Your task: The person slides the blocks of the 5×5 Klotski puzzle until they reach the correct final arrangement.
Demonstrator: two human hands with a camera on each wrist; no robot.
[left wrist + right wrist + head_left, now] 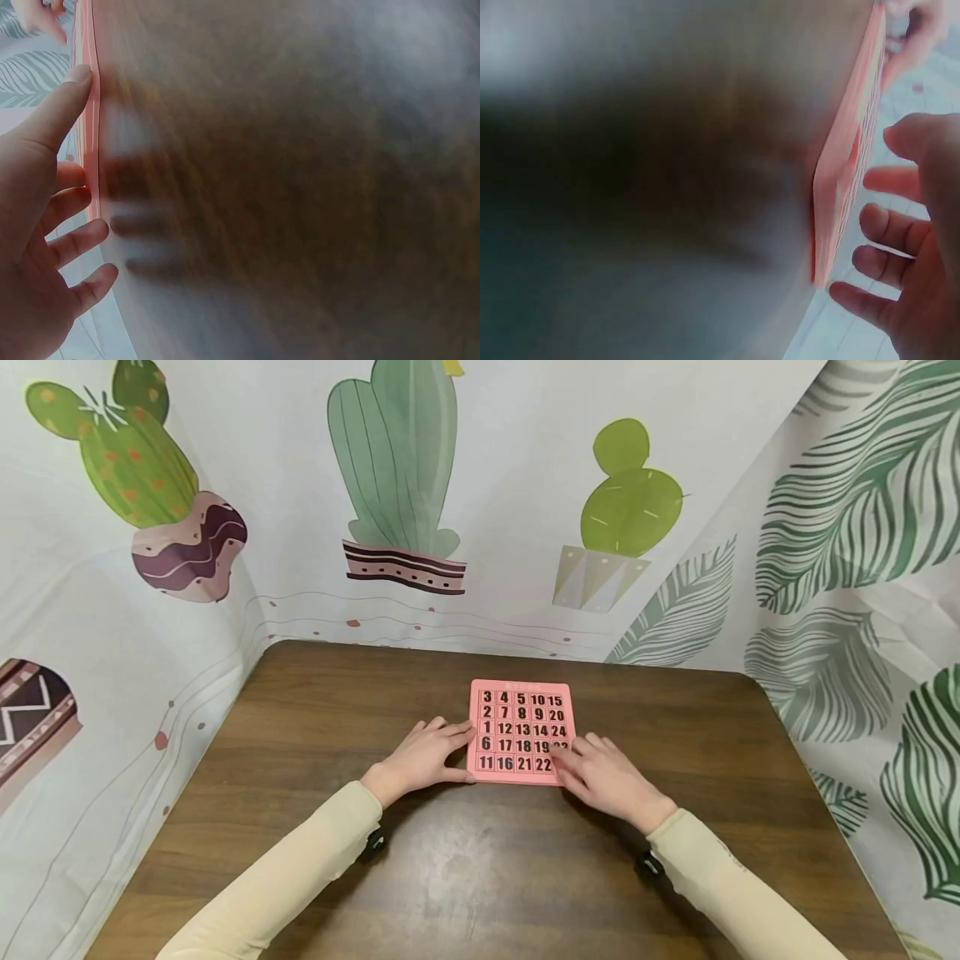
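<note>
A pink number slide puzzle (513, 779) lies flat on the table, its square tiles in rows with black numbers. At its left edge is my left hand (422, 754), with the thumb by the near left corner and the fingertips farther up the same side. In the left wrist view the thumb (64, 101) touches the pink side. My right hand (606, 774) reaches over the near right corner, index fingertip on the tiles next to 19 and 22. Those fingers partly cover the tile right of 19 and hide the corner spot below it.
The brown wooden table (450, 877) extends around the puzzle on all sides. Behind it hangs a white cloth (517, 510) printed with cacti and leaves. Dark wrist devices show under both pale sleeves (300, 868).
</note>
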